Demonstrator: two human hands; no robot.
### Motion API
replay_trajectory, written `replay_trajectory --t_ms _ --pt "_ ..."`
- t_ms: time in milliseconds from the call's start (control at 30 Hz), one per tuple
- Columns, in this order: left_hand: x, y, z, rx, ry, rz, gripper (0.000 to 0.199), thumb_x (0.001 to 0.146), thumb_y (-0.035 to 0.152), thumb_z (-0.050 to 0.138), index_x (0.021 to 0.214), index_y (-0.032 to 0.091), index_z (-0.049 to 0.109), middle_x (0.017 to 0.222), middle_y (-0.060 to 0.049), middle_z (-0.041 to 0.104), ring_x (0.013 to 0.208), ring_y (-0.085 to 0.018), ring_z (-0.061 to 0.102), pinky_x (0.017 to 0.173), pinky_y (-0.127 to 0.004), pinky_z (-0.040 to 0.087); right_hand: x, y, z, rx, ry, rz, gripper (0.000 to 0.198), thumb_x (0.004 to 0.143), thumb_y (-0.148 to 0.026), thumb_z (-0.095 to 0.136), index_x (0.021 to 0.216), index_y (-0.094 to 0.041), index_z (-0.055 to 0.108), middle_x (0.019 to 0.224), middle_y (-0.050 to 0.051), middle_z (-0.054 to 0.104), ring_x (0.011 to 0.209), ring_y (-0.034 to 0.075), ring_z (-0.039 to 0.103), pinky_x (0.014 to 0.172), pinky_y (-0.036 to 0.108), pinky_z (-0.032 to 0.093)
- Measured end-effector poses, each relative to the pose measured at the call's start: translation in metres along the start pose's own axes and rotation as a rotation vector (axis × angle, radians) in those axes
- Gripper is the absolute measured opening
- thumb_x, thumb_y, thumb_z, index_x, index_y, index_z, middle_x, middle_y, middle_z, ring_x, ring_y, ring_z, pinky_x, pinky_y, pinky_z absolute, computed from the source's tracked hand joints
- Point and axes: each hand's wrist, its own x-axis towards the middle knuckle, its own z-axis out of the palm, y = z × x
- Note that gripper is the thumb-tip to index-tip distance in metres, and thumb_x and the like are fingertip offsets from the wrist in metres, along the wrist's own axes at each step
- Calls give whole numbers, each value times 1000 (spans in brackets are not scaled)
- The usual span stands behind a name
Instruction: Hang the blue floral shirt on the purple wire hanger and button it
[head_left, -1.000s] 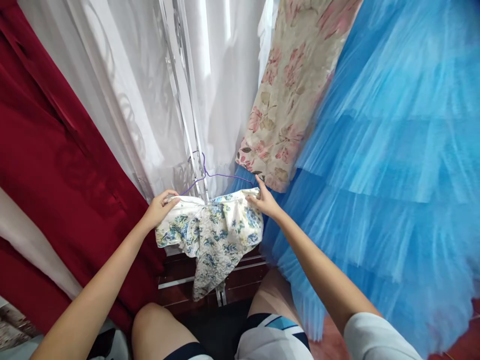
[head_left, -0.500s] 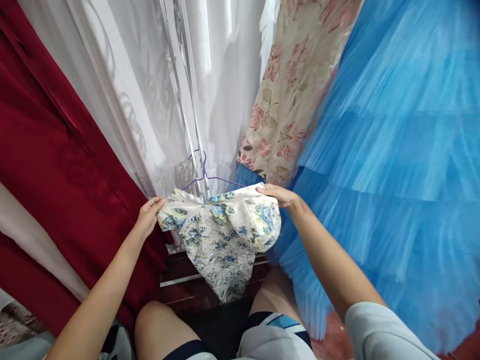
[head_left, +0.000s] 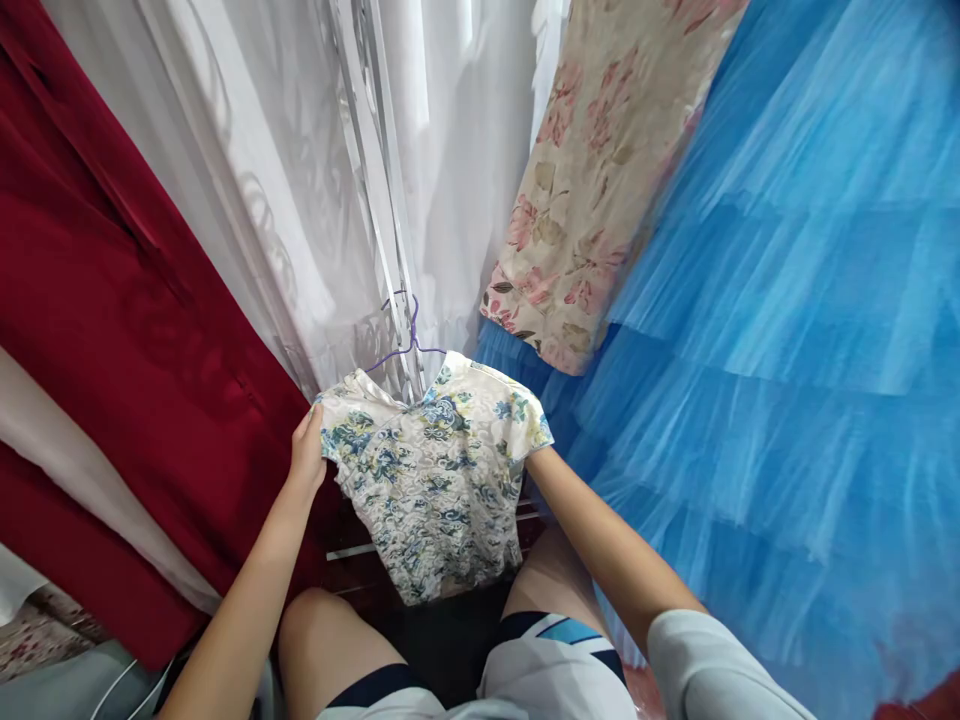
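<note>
A short-sleeved floral blouse (head_left: 442, 480), white with blue and yellow print, hangs spread from a purple wire hanger (head_left: 413, 335). My left hand (head_left: 307, 445) is closed on the edge of its left-side sleeve, thumb in front. On the other side, my right forearm (head_left: 592, 530) reaches up to the right-side sleeve opening. The right hand itself is hidden inside or behind that sleeve, so its fingers do not show. The hanger's hook is by a silvery upright rack post (head_left: 386, 190).
Dark red cloth (head_left: 150, 330) hangs at left and white curtains (head_left: 457, 180) behind. A cream garment with pink flowers (head_left: 555, 240) and a layered blue tulle gown (head_left: 795, 380) hang close on the right. My knees are just below the blouse.
My right hand has let go of the blouse's upper shoulder edge and gone into or behind the sleeve. The blouse now hangs flatter and wider. The left hand still holds its sleeve.
</note>
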Motion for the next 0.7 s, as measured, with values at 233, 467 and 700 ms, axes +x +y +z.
replay_trajectory --t_ms 233,467,700 --pt "-34 42 9 -86 90 -161 28 84 29 68 108 14 69 102 -11 73 97 -25 70 90 -39 56 -28 -38 -29 332 -104 72 37 81 -52 67 88 -16 75 70 6 74 72 24 71 63 31 56" --pt "-54 102 37 232 -142 418 72 75 24 70 142 22 46 140 -11 53 130 -31 50 111 -48 39 -65 -76 -12 562 74 135 26 74 -38 75 85 -15 73 72 5 71 59 19 64 58 29 52" --pt "-70 54 41 1161 -322 1027 72 78 21 68 145 25 42 145 -15 43 139 -36 34 117 -62 11 -183 -60 37 266 -121 0 32 74 -44 76 89 -17 71 78 3 67 68 18 61 61 25 48"
